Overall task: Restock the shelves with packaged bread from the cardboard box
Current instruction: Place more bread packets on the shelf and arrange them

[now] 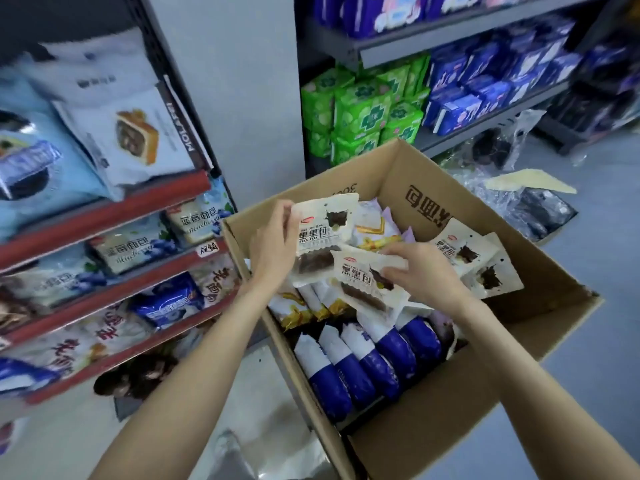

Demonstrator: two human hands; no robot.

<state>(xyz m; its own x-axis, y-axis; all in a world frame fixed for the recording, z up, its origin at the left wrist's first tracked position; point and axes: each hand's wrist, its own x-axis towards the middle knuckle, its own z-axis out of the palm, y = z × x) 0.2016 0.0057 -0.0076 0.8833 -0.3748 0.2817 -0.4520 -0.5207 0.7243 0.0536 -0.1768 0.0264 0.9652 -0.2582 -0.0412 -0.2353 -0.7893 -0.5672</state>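
Now the left hand [273, 244] grips one cream bread packet [323, 230] while the right hand [420, 271] pinches a second packet [363, 282] above the open cardboard box [450, 427], right of the red-edged shelves [104, 216].

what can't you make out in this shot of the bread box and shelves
Head view only:
- Cardboard box bottom: hidden under the packets.
- Cream bread packet in the left hand: lower part covered by the packet the right hand holds.
- Far-left shelf packs: blurred, cut by the edge.
- Top-right shelf: cut off.
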